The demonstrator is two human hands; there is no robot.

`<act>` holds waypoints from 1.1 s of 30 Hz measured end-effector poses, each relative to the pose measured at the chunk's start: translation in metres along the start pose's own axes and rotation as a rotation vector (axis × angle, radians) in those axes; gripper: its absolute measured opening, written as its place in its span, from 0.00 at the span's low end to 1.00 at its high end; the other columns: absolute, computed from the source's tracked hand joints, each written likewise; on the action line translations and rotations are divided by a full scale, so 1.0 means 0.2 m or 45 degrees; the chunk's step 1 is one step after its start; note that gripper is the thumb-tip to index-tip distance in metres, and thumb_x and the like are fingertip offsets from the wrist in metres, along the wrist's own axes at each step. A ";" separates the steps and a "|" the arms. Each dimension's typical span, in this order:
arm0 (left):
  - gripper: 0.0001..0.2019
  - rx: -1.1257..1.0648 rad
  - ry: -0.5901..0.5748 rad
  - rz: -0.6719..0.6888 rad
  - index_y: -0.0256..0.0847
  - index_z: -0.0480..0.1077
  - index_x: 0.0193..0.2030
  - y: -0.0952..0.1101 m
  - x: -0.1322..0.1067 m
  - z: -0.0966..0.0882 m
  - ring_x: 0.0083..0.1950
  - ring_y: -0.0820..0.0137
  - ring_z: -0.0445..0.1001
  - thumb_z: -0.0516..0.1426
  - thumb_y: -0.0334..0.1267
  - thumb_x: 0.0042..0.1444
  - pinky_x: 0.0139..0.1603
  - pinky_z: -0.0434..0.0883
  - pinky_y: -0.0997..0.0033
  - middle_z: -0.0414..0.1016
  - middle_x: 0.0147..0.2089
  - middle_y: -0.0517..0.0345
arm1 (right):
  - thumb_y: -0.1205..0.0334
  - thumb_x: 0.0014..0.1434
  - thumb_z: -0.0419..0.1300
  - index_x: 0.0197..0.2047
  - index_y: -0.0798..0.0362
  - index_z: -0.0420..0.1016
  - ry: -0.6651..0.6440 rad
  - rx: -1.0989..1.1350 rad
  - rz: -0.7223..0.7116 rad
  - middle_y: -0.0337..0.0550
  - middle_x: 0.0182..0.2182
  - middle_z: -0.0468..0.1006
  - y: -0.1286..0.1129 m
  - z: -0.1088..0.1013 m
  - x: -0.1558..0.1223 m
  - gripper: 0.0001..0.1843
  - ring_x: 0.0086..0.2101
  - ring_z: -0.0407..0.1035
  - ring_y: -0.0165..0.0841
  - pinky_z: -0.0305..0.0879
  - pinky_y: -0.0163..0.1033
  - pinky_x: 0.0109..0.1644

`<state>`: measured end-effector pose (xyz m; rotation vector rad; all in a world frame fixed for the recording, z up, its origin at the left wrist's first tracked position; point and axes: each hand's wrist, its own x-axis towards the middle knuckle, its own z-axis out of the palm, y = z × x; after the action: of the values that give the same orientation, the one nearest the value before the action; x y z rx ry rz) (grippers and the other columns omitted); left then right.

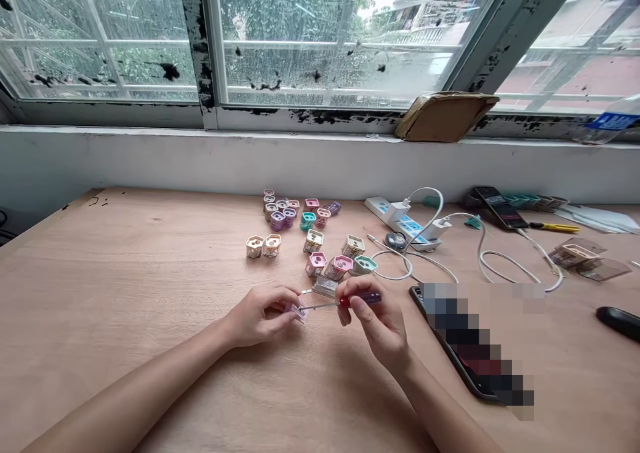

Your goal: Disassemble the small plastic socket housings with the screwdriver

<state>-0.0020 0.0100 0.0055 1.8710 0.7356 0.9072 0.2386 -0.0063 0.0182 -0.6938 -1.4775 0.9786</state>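
Note:
My left hand (267, 314) pinches a small clear, pinkish-purple plastic piece (300, 312), which looks like part of a pencil sharpener. In my right hand (375, 316) is a screwdriver (323, 305) with a red and purple handle. Its thin shaft points left and its tip meets the plastic piece. Just beyond my fingers lies a clear plastic box (325, 286) on its side. Behind it stand several small sharpeners with holed coloured tops, among them a pink one (341, 265) and a mint one (364, 265). My fingers partly hide the plastic piece.
More sharpeners (283, 213) are grouped farther back. A power strip (403, 223) with white cables (395, 276) lies to the right. A partly blurred phone (450, 346) rests beside my right forearm. Farther right are another phone (500, 206), a yellow pen (555, 227) and a black mouse (619, 322).

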 end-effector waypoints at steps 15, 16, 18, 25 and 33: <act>0.10 0.040 0.000 0.004 0.37 0.70 0.44 0.00 0.00 0.01 0.28 0.81 0.69 0.59 0.29 0.55 0.28 0.70 0.81 0.74 0.52 0.48 | 0.51 0.67 0.62 0.41 0.50 0.74 0.007 0.064 0.048 0.42 0.34 0.72 -0.01 0.01 0.01 0.11 0.22 0.65 0.29 0.63 0.37 0.25; 0.10 0.051 -0.006 0.006 0.37 0.70 0.44 0.00 0.00 0.01 0.28 0.81 0.69 0.58 0.29 0.54 0.28 0.69 0.82 0.74 0.52 0.48 | 0.51 0.68 0.62 0.41 0.50 0.74 0.004 0.070 0.046 0.42 0.34 0.72 -0.01 0.01 0.01 0.11 0.22 0.65 0.29 0.63 0.37 0.25; 0.10 0.070 -0.014 0.008 0.37 0.70 0.43 -0.01 0.00 0.00 0.29 0.81 0.69 0.58 0.28 0.54 0.28 0.69 0.81 0.73 0.52 0.49 | 0.51 0.68 0.61 0.41 0.50 0.74 0.006 0.077 0.051 0.42 0.35 0.73 0.00 0.01 0.01 0.11 0.23 0.66 0.29 0.63 0.37 0.25; 0.07 0.069 -0.017 0.010 0.37 0.70 0.42 0.00 0.00 0.00 0.29 0.80 0.69 0.58 0.29 0.56 0.28 0.69 0.80 0.73 0.52 0.48 | 0.50 0.67 0.62 0.40 0.51 0.74 0.033 0.055 0.066 0.43 0.34 0.73 0.00 -0.01 0.02 0.13 0.23 0.65 0.30 0.64 0.37 0.24; 0.06 0.064 -0.017 0.013 0.37 0.70 0.42 0.00 0.00 0.00 0.29 0.81 0.69 0.58 0.30 0.57 0.29 0.70 0.81 0.72 0.52 0.49 | 0.50 0.67 0.62 0.41 0.51 0.74 0.035 0.074 0.077 0.41 0.33 0.72 0.01 0.00 0.01 0.12 0.22 0.65 0.29 0.63 0.37 0.24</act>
<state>-0.0017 0.0099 0.0049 1.9245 0.7482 0.8892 0.2379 -0.0043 0.0177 -0.7104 -1.4061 1.0501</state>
